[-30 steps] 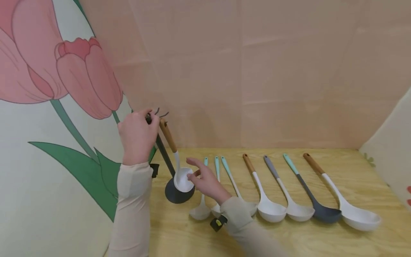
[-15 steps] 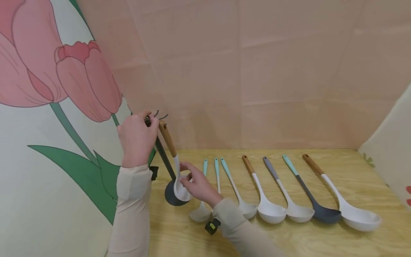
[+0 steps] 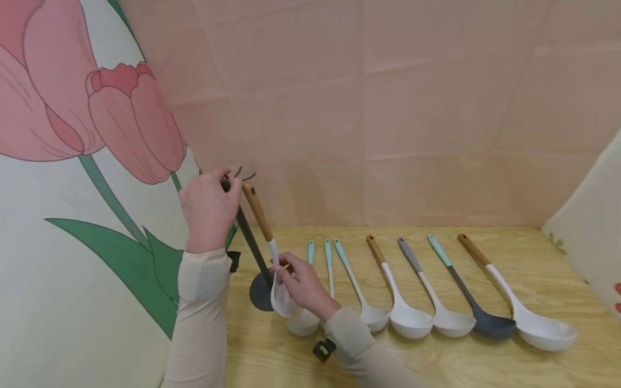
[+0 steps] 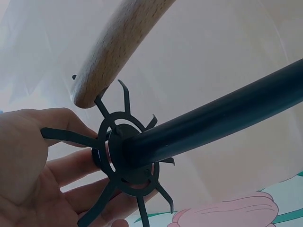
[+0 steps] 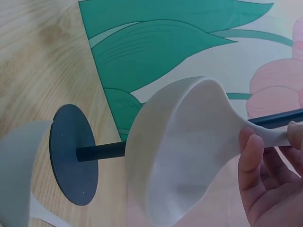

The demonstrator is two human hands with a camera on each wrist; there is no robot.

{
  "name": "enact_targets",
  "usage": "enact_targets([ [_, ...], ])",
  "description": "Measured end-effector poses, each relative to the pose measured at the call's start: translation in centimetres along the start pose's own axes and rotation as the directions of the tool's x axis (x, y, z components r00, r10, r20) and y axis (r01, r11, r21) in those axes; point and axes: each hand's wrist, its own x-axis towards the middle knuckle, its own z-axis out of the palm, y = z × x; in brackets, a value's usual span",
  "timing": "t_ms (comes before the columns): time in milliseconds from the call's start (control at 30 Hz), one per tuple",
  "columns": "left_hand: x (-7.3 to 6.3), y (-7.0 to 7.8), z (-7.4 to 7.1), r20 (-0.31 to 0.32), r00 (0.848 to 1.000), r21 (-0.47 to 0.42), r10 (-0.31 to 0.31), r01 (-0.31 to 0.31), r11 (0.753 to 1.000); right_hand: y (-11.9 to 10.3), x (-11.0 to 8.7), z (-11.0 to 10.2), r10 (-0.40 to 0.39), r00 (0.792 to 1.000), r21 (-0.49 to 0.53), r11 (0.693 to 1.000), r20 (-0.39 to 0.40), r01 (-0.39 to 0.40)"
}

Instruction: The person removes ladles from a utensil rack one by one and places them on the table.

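Observation:
A dark metal utensil rack has a top ring of curved hooks, a pole (image 4: 218,116) and a round base (image 5: 71,165) on the wood-grain table. My left hand (image 3: 208,210) grips the rack's top, fingers curled behind the hook ring (image 4: 105,127) in the left wrist view. One white ladle (image 5: 189,151) with a wooden handle (image 4: 118,54) hangs at a hook by its handle end. Low on its white neck, my right hand (image 3: 308,285) pinches it between thumb and fingers. The ladle's bowl is beside the pole, above the base.
Several ladles lie in a row to the right: mint-handled ones (image 3: 345,258), a wooden-handled one (image 3: 409,318), a grey-handled one (image 3: 451,320), a dark-bowled one (image 3: 492,323) and a large white one (image 3: 543,328). A tulip-printed wall (image 3: 131,118) stands close at the left.
My right hand has moved left and taken the hanging ladle's neck, and the bowl has swung down and right, uncovering more of the base. The left hand stays on the rack's top.

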Motion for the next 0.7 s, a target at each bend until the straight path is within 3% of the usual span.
enact_targets([
  [400,0.2,0.0,0.0,0.013,1.000,0.003,-0.010,0.010,1.000,-0.2,-0.3,-0.4,-0.049,0.998,-0.022,0.999,-0.040,0.049],
  [700,0.2,-0.1,0.0,0.013,1.000,0.010,0.001,-0.001,1.000,-1.2,-0.7,-0.7,-0.038,0.998,-0.010,0.999,-0.051,0.038],
])
